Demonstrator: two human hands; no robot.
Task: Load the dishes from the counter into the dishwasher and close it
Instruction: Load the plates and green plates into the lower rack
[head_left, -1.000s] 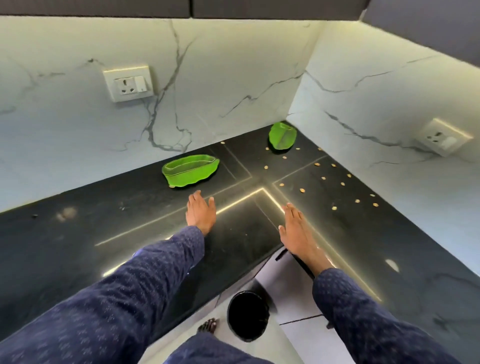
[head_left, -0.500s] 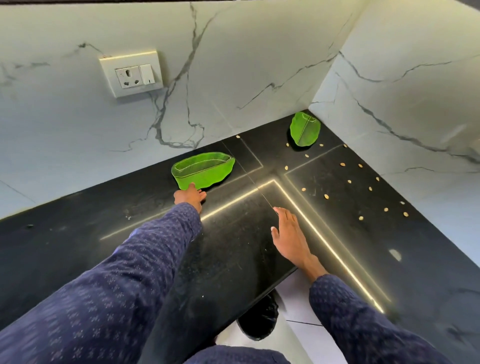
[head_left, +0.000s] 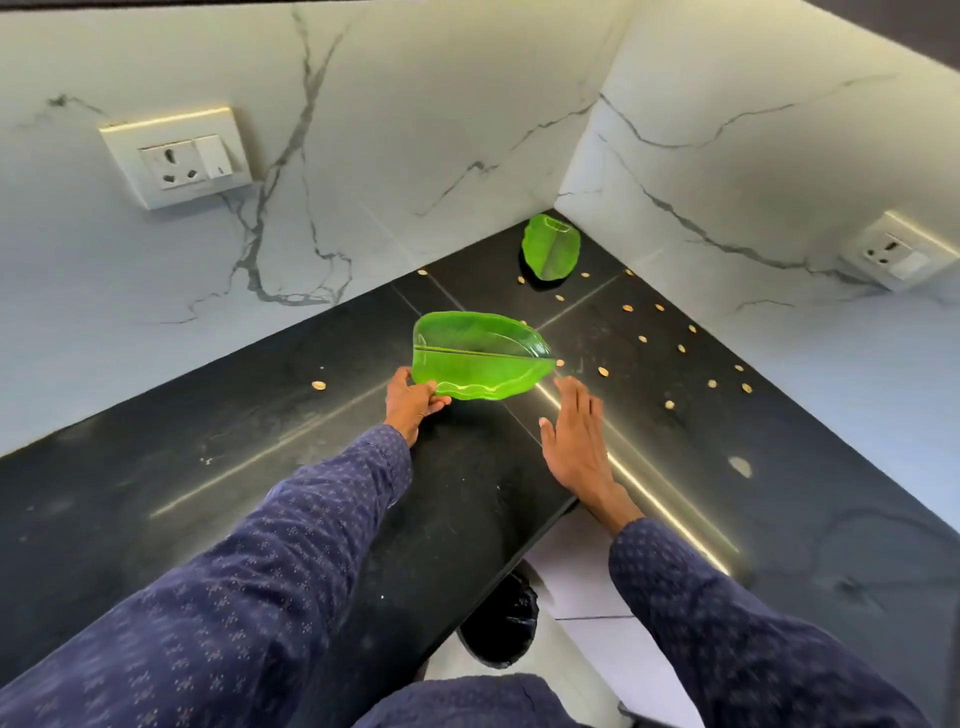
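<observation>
White marble walls (head_left: 415, 130) with grey veins meet in a corner above a black counter (head_left: 130, 493). Each wall carries a socket (head_left: 176, 158). Pale floor tiles (head_left: 576, 587) show below.

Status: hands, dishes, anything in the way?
Left hand grips near green dish, tilted up. Right hand open beside it. Second dish in corner. Seeds scattered on counter.

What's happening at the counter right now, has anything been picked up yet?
A person is collecting dishes from the black counter. The left hand grips the near green leaf-shaped dish by its edge and has it tilted up. The right hand is open, flat just beside the dish, not holding anything. A second green leaf dish lies untouched in the far corner, with small seeds scattered over the counter. No dishwasher is in view.
</observation>
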